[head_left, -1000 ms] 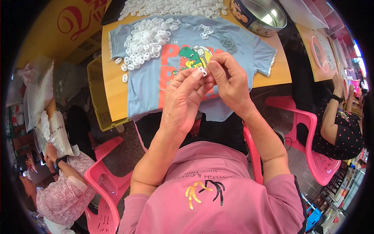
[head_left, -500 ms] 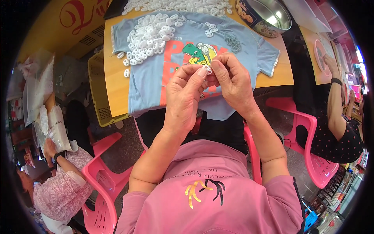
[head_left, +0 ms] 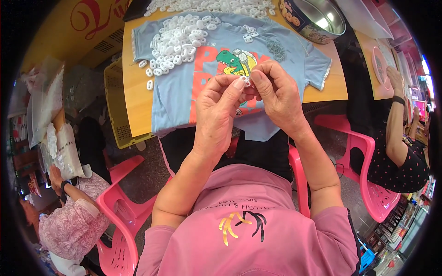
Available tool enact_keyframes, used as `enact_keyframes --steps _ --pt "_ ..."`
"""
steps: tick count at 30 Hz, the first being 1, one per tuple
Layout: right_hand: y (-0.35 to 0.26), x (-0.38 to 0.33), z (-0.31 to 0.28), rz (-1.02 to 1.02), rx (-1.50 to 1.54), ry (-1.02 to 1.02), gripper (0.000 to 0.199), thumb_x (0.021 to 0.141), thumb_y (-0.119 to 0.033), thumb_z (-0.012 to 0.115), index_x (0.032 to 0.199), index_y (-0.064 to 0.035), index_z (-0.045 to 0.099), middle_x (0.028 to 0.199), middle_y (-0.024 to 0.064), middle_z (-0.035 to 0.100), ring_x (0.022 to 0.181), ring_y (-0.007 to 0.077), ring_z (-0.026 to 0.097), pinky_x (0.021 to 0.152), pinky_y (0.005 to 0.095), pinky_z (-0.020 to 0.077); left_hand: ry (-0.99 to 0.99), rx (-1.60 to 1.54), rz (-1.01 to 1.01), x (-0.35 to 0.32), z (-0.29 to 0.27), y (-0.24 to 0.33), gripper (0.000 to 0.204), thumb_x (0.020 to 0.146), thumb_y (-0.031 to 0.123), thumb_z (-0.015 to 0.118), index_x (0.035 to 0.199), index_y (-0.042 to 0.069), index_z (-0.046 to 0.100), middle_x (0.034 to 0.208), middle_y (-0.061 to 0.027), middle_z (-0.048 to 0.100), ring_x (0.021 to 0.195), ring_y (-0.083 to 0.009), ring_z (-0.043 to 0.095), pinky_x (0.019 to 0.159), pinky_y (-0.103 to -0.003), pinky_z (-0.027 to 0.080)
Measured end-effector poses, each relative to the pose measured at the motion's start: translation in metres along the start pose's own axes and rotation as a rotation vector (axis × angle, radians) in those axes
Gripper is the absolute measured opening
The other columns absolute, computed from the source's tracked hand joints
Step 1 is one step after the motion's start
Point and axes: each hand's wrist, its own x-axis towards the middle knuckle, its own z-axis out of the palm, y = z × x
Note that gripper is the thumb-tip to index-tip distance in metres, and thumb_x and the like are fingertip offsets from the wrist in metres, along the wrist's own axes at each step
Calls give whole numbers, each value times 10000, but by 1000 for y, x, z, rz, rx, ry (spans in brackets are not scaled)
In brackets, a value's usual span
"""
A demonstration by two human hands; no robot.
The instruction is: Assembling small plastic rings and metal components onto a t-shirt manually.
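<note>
My left hand (head_left: 218, 108) and my right hand (head_left: 275, 94) meet fingertip to fingertip above a light blue t-shirt (head_left: 184, 87) with a dinosaur print, spread on a wooden table (head_left: 133, 96). Together they pinch a small white plastic piece (head_left: 247, 81), mostly hidden by the fingers. On the shirt's far left lies a heap of several white oval plastic pieces (head_left: 179, 39). A small pile of thin grey metal bits (head_left: 276, 48) rests on the shirt near its right sleeve.
A round metal tin (head_left: 317, 18) stands at the table's far right. More white pieces (head_left: 207, 5) lie along the far edge. A yellow crate (head_left: 115, 106) sits left of the table. Pink plastic chairs (head_left: 368, 165) flank me; one person sits at right, another at lower left.
Both hands stay pinched together on the small piece, with only slight finger movement. The view has shifted a little, so the table sits higher in the picture.
</note>
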Motion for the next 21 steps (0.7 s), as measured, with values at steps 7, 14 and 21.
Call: enact_keyframes --steps 7,14,21 --pt "-7 5 0 -212 -209 44 123 950 -83 599 903 18 547 788 58 554 646 105 537 572 249 459 2 66 106 1 -1 -3 166 940 142 635 1018 2 591 940 -72 668 844 -110 634 759 -240 501" --pt "-8 4 10 -271 -279 74 107 918 -43 623 887 16 540 797 98 570 634 163 600 565 283 486 12 107 190 0 -2 -8 164 947 156 632 1015 12 593 924 -50 664 829 -90 627 721 -222 501" --pt "3 -1 21 -220 -271 149 108 908 -41 631 874 19 548 790 95 575 630 181 604 555 293 486 82 42 148 2 -3 -16 158 955 160 620 1025 23 582 919 -29 664 809 -77 627 625 -195 488"
